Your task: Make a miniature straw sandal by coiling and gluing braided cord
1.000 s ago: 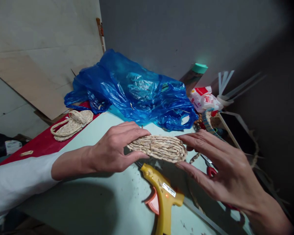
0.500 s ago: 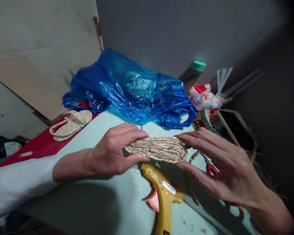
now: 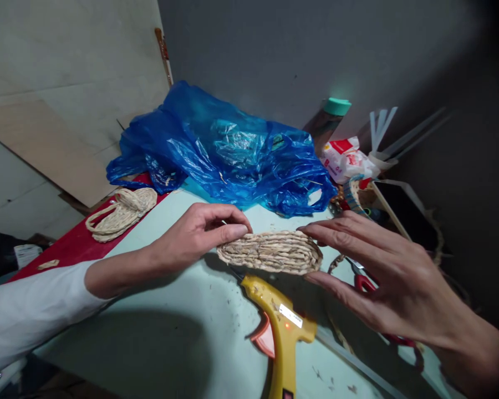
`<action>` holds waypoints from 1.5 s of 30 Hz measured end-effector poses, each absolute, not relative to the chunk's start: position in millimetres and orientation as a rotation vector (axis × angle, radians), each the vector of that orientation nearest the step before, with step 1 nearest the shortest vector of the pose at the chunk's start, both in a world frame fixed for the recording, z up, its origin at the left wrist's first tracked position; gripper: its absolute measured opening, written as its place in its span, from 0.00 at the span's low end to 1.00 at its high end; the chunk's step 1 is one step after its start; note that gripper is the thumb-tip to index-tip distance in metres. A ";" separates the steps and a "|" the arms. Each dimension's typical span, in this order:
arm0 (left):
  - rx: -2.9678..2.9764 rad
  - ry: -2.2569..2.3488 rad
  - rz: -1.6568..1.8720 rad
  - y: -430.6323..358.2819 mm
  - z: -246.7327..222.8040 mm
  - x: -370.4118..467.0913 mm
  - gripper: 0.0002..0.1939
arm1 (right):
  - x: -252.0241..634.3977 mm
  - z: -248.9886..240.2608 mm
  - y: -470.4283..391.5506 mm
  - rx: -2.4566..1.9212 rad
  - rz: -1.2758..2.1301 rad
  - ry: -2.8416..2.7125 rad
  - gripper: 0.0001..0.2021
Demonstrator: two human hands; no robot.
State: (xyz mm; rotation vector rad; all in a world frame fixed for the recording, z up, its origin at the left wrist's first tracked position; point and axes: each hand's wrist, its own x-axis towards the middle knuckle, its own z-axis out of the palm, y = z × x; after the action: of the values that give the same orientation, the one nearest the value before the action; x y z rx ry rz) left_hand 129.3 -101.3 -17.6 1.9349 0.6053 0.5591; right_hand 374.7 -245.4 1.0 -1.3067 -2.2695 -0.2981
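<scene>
Head view: the woven oval piece [image 3: 270, 254] is held over the table [image 3: 149, 332], inward of its left edge. Right hand [image 3: 403, 282]: thumb and fingers parted, pinching the piece's right end. Left hand [image 3: 195, 233]: fingers curled, thumb at the upper left rim; whether pinching, cannot tell. Glue gun [image 3: 286, 343] lies just nearer; coiled cord [image 3: 122, 216] along the left edge.

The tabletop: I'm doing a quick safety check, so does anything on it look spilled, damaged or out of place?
Small dark scraps lie on the pale tabletop beside the yellow glue gun, looking untidy. The gun itself lies on its side with its small light glowing, perhaps a hazard. No clear spill or damage shows.
</scene>
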 end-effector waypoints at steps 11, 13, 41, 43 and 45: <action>1.575 0.611 0.322 -101.0 -15.0 127.4 0.08 | 373.0 1.4 -246.5 -1.305 -0.278 -2.288 0.18; 1.510 0.625 0.284 -102.5 -14.3 127.3 0.08 | 372.0 1.7 -245.6 -1.295 -0.286 -2.294 0.18; 1.089 0.467 0.158 -106.3 -27.4 133.8 0.16 | 370.5 0.4 -243.7 -1.263 -0.447 -2.333 0.20; 1.098 0.394 0.085 -105.8 -27.2 133.8 0.19 | 370.4 -2.0 -241.7 -1.240 -0.519 -2.346 0.21; 1.121 0.358 0.057 -105.7 -26.2 133.2 0.18 | 370.6 -4.7 -241.1 -1.232 -0.550 -2.331 0.22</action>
State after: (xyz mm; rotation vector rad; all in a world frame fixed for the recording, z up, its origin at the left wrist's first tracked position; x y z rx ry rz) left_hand 133.2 -105.7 -26.2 1.1206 0.3576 0.0568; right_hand 370.6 -241.1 -4.7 -1.2324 -2.3311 -0.5497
